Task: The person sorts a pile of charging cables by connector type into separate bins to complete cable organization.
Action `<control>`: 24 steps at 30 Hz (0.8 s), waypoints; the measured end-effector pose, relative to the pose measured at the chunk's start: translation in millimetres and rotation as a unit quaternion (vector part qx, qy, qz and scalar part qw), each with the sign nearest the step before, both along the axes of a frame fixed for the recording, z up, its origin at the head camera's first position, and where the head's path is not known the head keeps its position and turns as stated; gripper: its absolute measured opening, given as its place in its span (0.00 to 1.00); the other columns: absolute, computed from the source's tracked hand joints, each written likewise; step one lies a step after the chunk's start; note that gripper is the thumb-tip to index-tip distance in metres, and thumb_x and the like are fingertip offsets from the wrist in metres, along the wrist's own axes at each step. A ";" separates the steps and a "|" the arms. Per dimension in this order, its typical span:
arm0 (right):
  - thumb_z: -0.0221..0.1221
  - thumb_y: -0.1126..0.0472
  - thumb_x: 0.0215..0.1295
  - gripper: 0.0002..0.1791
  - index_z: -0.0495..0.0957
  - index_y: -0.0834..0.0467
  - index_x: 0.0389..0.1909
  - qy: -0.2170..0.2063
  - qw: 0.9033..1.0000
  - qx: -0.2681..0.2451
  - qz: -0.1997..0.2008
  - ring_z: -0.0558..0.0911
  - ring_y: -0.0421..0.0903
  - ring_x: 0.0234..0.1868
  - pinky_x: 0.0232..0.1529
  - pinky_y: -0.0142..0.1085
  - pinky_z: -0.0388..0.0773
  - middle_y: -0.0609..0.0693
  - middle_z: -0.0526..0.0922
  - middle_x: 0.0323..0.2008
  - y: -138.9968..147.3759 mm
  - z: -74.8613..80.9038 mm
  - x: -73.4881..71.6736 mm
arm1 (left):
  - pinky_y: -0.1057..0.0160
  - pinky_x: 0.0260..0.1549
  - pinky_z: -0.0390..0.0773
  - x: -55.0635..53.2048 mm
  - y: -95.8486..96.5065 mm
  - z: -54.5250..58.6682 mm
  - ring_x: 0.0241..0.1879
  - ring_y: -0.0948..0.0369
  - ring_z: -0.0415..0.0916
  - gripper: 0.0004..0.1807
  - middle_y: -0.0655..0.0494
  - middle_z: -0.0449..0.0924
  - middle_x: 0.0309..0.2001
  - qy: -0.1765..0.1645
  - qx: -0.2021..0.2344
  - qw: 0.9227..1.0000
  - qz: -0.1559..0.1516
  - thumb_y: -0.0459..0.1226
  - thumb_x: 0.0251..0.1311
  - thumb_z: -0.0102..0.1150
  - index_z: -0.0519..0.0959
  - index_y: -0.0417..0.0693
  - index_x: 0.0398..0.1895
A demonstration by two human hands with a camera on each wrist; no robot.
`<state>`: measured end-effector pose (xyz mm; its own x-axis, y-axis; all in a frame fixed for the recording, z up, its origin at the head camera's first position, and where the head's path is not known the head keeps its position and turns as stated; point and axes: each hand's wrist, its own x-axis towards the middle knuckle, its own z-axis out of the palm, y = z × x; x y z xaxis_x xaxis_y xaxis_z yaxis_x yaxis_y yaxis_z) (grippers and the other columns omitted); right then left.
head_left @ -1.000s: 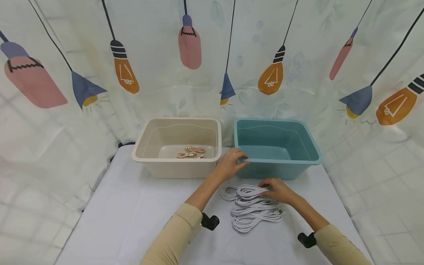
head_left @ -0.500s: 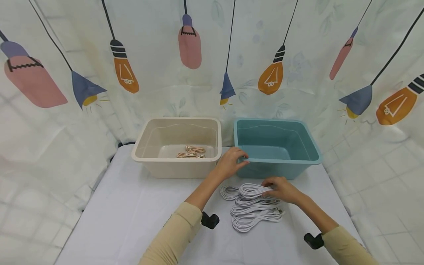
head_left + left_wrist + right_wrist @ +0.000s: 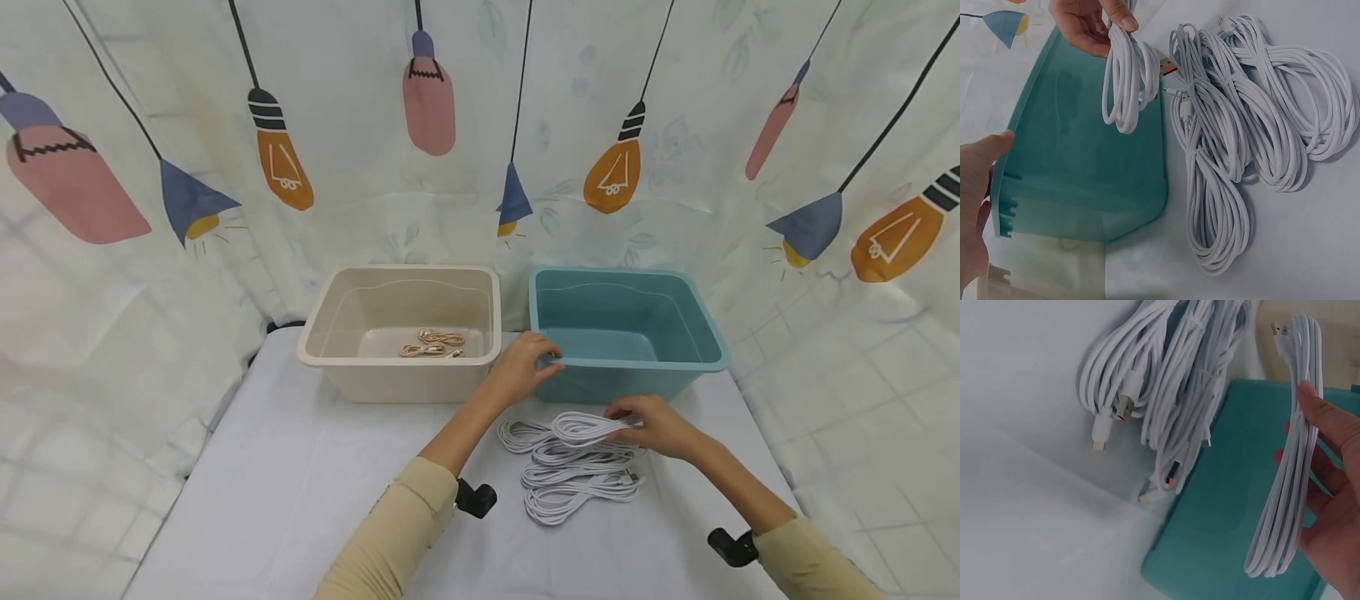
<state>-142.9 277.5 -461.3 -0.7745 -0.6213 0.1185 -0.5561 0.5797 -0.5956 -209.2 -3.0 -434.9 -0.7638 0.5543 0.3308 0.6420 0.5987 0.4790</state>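
My right hand [image 3: 654, 425] pinches a bundled white USB cable [image 3: 1285, 487] between thumb and fingers. The bundle hangs above the other coils, near the front of the teal bin [image 3: 637, 385]. In the left wrist view its loops [image 3: 1125, 84] dangle below the fingertips. My left hand [image 3: 519, 368] grips the teal bin's rim at its front left corner, thumb on one side of the wall and fingers on the other. Several more bundled white cables [image 3: 570, 483] lie in a row on the table before the bin, their metal plugs showing in the right wrist view.
Left of the teal bin stands a beige bin [image 3: 405, 382] with a few small gold-coloured cables [image 3: 438, 338] on its floor. Both bins sit at the back of the white-covered table [image 3: 300, 500]. Behind them hangs a curtain [image 3: 360, 225] printed with lamps.
My right hand has moved right and slightly up toward the teal bin, drawing the pinched cable bundle off the other coils. The left hand stays on the rim.
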 end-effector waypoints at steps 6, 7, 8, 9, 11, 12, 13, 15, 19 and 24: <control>0.76 0.64 0.60 0.13 0.87 0.60 0.44 0.016 1.000 -0.001 0.006 0.88 0.44 0.43 0.46 0.41 0.88 0.48 0.90 0.40 5.6 11.0 3.5 | 0.56 0.54 0.82 -0.4 0.4 -0.8 0.52 0.54 0.81 0.09 0.51 0.88 0.46 -0.001 0.006 1.000 -0.004 0.39 0.69 0.70 0.88 0.44 0.46; 0.76 0.64 0.60 0.13 0.87 0.60 0.44 0.019 1.000 0.000 0.005 0.88 0.44 0.43 0.45 0.41 0.88 0.48 0.90 0.40 6.3 12.7 4.2 | 0.56 0.54 0.82 -0.4 0.4 -0.7 0.52 0.54 0.81 0.09 0.51 0.88 0.46 0.000 0.007 1.000 -0.005 0.39 0.69 0.70 0.88 0.44 0.46; 0.76 0.64 0.60 0.13 0.87 0.60 0.44 0.017 1.000 0.002 0.004 0.88 0.44 0.43 0.45 0.41 0.88 0.48 0.90 0.40 6.8 14.9 4.9 | 0.56 0.54 0.82 -0.3 0.3 -0.6 0.52 0.54 0.81 0.09 0.51 0.88 0.46 -0.001 0.006 1.000 -0.005 0.39 0.69 0.70 0.88 0.44 0.46; 0.76 0.63 0.60 0.13 0.87 0.60 0.44 0.016 1.000 0.004 0.003 0.88 0.44 0.43 0.45 0.41 0.88 0.48 0.90 0.40 7.3 17.1 5.5 | 0.56 0.54 0.82 -0.3 0.2 -0.3 0.52 0.54 0.81 0.09 0.51 0.88 0.46 -0.001 0.007 1.000 -0.005 0.39 0.69 0.70 0.88 0.44 0.46; 0.76 0.63 0.60 0.13 0.87 0.60 0.45 0.011 1.000 0.010 -0.001 0.88 0.46 0.44 0.46 0.42 0.88 0.48 0.90 0.41 8.3 21.8 6.4 | 0.56 0.54 0.82 0.0 0.1 0.3 0.52 0.54 0.81 0.09 0.51 0.88 0.46 -0.002 0.006 1.000 -0.004 0.39 0.69 0.70 0.88 0.44 0.46; 0.75 0.63 0.61 0.13 0.87 0.60 0.45 0.010 1.000 0.012 -0.003 0.88 0.47 0.44 0.46 0.42 0.88 0.48 0.90 0.42 8.9 24.1 6.8 | 0.56 0.54 0.82 0.2 0.1 0.7 0.52 0.54 0.81 0.09 0.51 0.88 0.46 -0.003 0.007 1.000 -0.004 0.39 0.69 0.70 0.88 0.44 0.46; 0.75 0.62 0.61 0.13 0.87 0.61 0.46 0.009 1.000 0.015 -0.005 0.88 0.48 0.44 0.46 0.42 0.88 0.49 0.90 0.42 9.4 26.9 7.0 | 0.56 0.54 0.82 0.3 0.1 0.8 0.52 0.54 0.81 0.09 0.51 0.88 0.46 -0.003 0.008 1.000 -0.003 0.39 0.69 0.70 0.88 0.44 0.46; 0.75 0.62 0.62 0.14 0.87 0.61 0.46 0.006 1.000 0.024 -0.010 0.88 0.49 0.45 0.47 0.43 0.88 0.49 0.90 0.42 11.1 32.4 7.5 | 0.56 0.54 0.82 0.4 0.2 0.9 0.52 0.54 0.80 0.09 0.51 0.87 0.46 -0.004 0.009 1.000 -0.002 0.38 0.69 0.70 0.88 0.43 0.46; 0.75 0.63 0.62 0.13 0.87 0.60 0.46 0.012 0.999 0.040 -0.021 0.89 0.50 0.46 0.47 0.44 0.88 0.48 0.90 0.43 15.0 43.9 8.0 | 0.56 0.54 0.82 0.8 0.3 1.2 0.53 0.54 0.80 0.08 0.51 0.87 0.47 -0.003 0.010 1.000 -0.001 0.37 0.68 0.71 0.88 0.44 0.46; 0.75 0.64 0.60 0.14 0.87 0.59 0.46 0.028 0.997 0.057 -0.034 0.89 0.50 0.45 0.47 0.46 0.88 0.47 0.90 0.43 19.3 57.2 6.9 | 0.56 0.54 0.82 1.0 0.4 2.0 0.53 0.54 0.81 0.09 0.51 0.88 0.46 -0.003 0.009 1.000 -0.001 0.38 0.68 0.71 0.88 0.43 0.46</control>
<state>-136.0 296.8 -404.1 -0.8101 -0.5788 0.0936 -0.5427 0.6799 -0.4932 -208.1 -2.6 -432.9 -0.7643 0.5506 0.3358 0.6406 0.5883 0.4934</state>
